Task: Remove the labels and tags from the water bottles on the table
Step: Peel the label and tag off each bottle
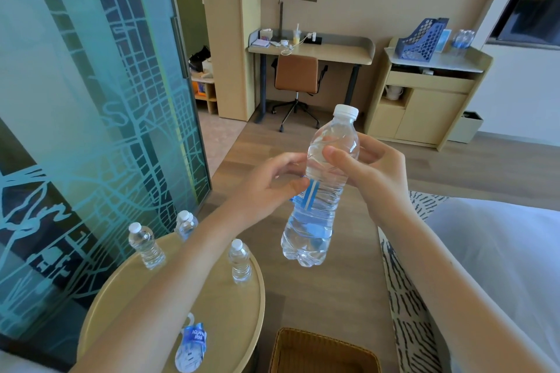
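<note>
Head view: the water bottle point(318, 221) being worked on is up in the air above the floor, between the round table point(218, 306) and the bed point(500, 251). It is tilted, with its white cap point(346, 111) pointing away from the person. The right hand point(372, 169) grips its upper body, thumb across the front and fingers curled behind. The left hand point(266, 188) pinches the blue-and-white label point(309, 195), which stands partly off the bottle's waist. How much of it clings behind cannot be seen. This bottle looks mid-peel.

On the table, three bare bottles point(146, 247) stand upright and well apart, with no wrap visible on them, so they appear done. A labelled bottle point(192, 345) lies on its side near the front rim, partly behind the left forearm, its blue wrap on; that one is left. By this count the task looks more than half finished.

A woven basket point(303, 342) sits on the floor just beside the table. A frosted glass partition point(91, 100) rises on the left. Across the wooden floor stand a desk point(312, 51), a brown chair point(296, 74) and a low cabinet point(424, 106).
</note>
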### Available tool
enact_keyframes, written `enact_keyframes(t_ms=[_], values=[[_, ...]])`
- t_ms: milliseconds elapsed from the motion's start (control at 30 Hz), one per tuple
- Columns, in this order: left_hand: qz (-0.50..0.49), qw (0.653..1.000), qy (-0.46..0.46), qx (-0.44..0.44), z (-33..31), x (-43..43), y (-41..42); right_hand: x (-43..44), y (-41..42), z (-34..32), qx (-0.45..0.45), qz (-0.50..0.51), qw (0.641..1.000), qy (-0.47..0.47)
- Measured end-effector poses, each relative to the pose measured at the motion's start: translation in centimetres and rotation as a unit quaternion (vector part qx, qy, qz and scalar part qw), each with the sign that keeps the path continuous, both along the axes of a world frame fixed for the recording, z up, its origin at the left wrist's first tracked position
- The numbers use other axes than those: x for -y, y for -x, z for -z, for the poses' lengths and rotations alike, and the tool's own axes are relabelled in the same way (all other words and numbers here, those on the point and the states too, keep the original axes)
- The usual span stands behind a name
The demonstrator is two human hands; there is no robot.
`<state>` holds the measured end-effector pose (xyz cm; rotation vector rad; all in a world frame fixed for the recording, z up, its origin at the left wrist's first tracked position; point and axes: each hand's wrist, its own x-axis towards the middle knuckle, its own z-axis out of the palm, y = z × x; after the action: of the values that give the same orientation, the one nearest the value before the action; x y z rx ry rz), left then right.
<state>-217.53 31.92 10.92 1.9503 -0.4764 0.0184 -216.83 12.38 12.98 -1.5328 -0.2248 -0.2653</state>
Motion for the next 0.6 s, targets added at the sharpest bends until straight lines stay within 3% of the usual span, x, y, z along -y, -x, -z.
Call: enact_keyframes(t_ms=[233,600], values=[[-0.073,0.995,-0.035,0.065,0.53,-0.19,-0.32,0.05,-0.15,0.23,0.003,0.012,1.000,0.006],[-0.079,0.992,-0.022,0.095,0.62,-0.13,-0.40,-0.08,-0.73,0.77,0.001,0.017,1.000,0.012]])
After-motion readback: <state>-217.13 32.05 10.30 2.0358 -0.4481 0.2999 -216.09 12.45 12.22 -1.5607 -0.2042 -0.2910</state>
